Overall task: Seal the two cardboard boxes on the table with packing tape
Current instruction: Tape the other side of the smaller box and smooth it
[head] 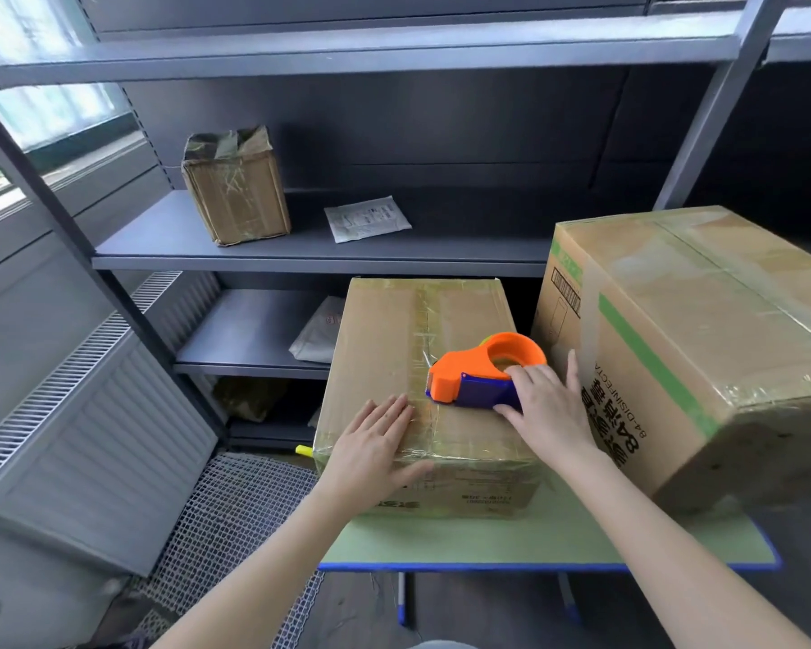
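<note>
Left hand (375,442): flat, fingers straight, on the smaller box (394,330) top near its front edge.
Right hand (546,405): grips the tape dispenser (474,367) handle atop that box.
Larger box (698,320): just beside it, on the surface (534,541).

"84-DISINFECTA" on larger cardboard box (675,348)

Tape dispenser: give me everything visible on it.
The tape dispenser looks plastic: an orange body with a round ring around the roll, a dark blue handle, and a toothed cutter at its left tip. It lies on top of the smaller cardboard box, toward the box's right front, with the cutter end at the taped centre seam. The right hand grips the blue handle.
</note>
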Tool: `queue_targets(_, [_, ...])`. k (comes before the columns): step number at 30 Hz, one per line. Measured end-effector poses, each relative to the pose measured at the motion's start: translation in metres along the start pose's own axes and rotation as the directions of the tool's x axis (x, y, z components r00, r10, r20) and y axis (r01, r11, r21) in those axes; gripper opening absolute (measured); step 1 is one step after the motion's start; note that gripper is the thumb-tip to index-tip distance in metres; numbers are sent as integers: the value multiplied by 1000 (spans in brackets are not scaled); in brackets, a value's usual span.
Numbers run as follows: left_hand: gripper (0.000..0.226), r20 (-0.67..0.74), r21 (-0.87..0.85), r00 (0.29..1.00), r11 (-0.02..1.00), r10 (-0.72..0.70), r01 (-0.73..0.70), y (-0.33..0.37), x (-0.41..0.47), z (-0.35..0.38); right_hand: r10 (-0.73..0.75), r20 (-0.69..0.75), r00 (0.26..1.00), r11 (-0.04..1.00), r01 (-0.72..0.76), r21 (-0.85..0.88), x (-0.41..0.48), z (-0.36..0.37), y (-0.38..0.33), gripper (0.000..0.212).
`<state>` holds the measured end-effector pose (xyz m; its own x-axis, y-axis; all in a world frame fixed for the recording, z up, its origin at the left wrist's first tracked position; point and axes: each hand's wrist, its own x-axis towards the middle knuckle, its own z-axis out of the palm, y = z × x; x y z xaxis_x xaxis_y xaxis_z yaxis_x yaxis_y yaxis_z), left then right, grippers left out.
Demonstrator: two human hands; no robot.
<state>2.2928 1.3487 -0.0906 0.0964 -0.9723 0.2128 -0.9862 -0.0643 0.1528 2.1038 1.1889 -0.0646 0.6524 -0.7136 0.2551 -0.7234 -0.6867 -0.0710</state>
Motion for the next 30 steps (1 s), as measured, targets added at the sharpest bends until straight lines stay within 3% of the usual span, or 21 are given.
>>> queue_targets(3, [63,-84,-122,994,990,-76,65,4,-1,2,-32,9,999,999,32,-30,2,-7,-1,29])
queue_targets(7, [46,-123,-244,980,962,-154,120,15,8,-6,54,-4,999,986,-53,160,-7,-12,-5,30])
queue_targets(10, [47,-126,-344,976,930,-179,126,24,15,-10,67,-73,995,971,-48,235,-10,-16,-5,28])
queue_targets(14, [57,-181,-407,979,913,-90,8,42,21,-18,7,-134,991,966,28,257,-11,-22,-12,26])
queue_targets(19, [58,-323,-405,943,912,-77,-65,62,35,-33,31,-170,985,942,28,335,-9,-47,-17,26])
queue_targets(25, [53,-522,-338,853,925,-30,-174,98,87,-73,33,-413,910,978,55,199,-3,-130,8,23])
queue_targets(30, [53,-523,-315,848,904,88,-288,147,139,-91,173,-497,850,985,-151,84,-11,-173,67,22])
